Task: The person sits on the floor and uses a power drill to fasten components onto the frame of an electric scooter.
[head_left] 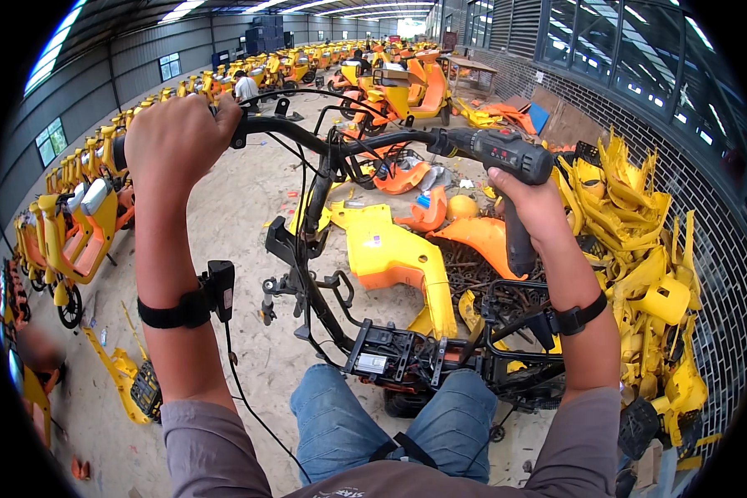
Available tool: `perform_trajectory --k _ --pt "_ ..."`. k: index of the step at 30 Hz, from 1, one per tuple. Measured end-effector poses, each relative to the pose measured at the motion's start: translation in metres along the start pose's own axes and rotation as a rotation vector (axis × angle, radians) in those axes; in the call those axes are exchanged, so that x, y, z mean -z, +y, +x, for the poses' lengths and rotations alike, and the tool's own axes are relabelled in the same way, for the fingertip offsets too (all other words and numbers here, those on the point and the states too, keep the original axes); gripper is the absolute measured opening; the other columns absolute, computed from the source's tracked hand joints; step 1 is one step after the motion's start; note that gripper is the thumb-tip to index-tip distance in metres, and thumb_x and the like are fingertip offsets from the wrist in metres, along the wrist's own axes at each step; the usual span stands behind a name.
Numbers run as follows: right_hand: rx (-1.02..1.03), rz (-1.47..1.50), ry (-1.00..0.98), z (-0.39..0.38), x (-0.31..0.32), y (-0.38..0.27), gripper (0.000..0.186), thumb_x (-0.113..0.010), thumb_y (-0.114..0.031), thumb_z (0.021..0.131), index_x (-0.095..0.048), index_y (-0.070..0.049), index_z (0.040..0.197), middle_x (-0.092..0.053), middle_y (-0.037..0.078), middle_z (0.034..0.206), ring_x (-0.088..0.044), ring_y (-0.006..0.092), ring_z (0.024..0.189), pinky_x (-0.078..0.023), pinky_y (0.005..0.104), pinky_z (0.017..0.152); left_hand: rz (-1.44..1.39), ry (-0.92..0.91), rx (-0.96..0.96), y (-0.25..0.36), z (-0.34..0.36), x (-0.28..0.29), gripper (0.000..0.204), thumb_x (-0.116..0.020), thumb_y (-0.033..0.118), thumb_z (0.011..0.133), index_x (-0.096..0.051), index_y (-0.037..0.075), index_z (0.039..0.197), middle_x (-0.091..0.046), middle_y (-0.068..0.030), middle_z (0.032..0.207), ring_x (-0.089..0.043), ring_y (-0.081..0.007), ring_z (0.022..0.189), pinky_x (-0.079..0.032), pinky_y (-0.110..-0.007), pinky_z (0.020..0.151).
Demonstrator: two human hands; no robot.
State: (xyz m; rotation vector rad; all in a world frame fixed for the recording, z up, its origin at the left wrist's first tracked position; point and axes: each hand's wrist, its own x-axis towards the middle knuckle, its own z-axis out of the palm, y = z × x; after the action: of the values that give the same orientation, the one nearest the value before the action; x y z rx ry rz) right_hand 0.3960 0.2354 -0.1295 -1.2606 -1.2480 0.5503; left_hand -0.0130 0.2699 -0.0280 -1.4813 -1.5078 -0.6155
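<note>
A stripped scooter frame (pixel 328 178) with black handlebar, dangling cables and exposed battery housing stands before me. My left hand (pixel 174 137) is closed round the left end of the handlebar, its grip mostly hidden under my fingers. My right hand (pixel 523 203) grips a black cordless drill (pixel 519 253), whose head lies at the right end of the handlebar; I cannot tell whether its tip touches. My jeans-clad knees straddle the back of the frame, near the battery housing (pixel 390 357).
Rows of yellow-orange scooters (pixel 83 232) line the left and back. A heap of yellow panels (pixel 639 290) lies along the right brick wall, and loose body panels (pixel 398 249) cover the floor ahead. A person in white (pixel 245 90) is farther back; another blurred person (pixel 41 349) is at left.
</note>
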Motion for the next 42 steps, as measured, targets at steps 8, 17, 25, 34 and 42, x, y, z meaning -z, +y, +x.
perform_trajectory --k 8,17,25,34,42 --pt "-0.087 0.124 -0.008 -0.001 -0.001 -0.013 0.035 -0.08 -0.024 0.087 -0.069 -0.004 0.114 -0.071 0.006 0.092 -0.063 0.0143 0.067 -0.054 0.03 0.06 -0.008 0.029 -0.019 -0.001 -0.003 -0.004 0.06 -0.047 0.05 0.1 -0.07 0.004 0.068 -0.064 -0.0146 0.06 -0.067 -0.0324 0.061 -0.053 -0.044 0.063" --pt "0.021 -0.053 -0.062 0.009 0.005 -0.019 0.037 -0.081 -0.024 0.087 -0.07 -0.003 0.115 -0.071 0.006 0.092 -0.064 0.0135 0.069 -0.054 0.0303 0.06 -0.018 0.068 -0.029 -0.002 -0.004 -0.002 0.059 -0.05 0.049 0.098 -0.069 0.003 0.065 -0.064 -0.0155 0.061 -0.067 -0.0325 0.06 -0.053 -0.044 0.063" --pt "0.333 -0.467 -0.038 0.009 -0.002 -0.012 0.039 -0.08 -0.022 0.088 -0.069 -0.003 0.12 -0.071 0.004 0.095 -0.063 0.012 0.074 -0.052 0.0304 0.07 -0.019 0.014 -0.001 0.0 -0.002 0.0 0.06 -0.05 0.049 0.098 -0.069 0.003 0.066 -0.065 -0.0157 0.061 -0.067 -0.033 0.061 -0.053 -0.044 0.063" --pt "0.02 -0.123 -0.196 0.02 0.01 0.003 0.04 -0.084 -0.025 0.085 -0.066 -0.003 0.114 -0.068 0.002 0.088 -0.061 0.0121 0.067 -0.053 0.0296 0.065 -0.011 0.007 -0.004 0.005 -0.003 0.0 0.06 -0.049 0.05 0.098 -0.069 0.004 0.065 -0.066 -0.0155 0.063 -0.068 -0.0323 0.061 -0.053 -0.044 0.063" --pt "-0.027 -0.262 -0.37 0.053 0.036 -0.019 0.047 -0.085 -0.03 0.084 -0.065 -0.004 0.118 -0.067 0.002 0.093 -0.065 0.0136 0.064 -0.053 0.0308 0.061 0.008 0.008 -0.017 0.005 -0.004 0.002 0.06 -0.048 0.051 0.099 -0.069 0.005 0.066 -0.065 -0.014 0.061 -0.067 -0.0314 0.06 -0.052 -0.043 0.062"
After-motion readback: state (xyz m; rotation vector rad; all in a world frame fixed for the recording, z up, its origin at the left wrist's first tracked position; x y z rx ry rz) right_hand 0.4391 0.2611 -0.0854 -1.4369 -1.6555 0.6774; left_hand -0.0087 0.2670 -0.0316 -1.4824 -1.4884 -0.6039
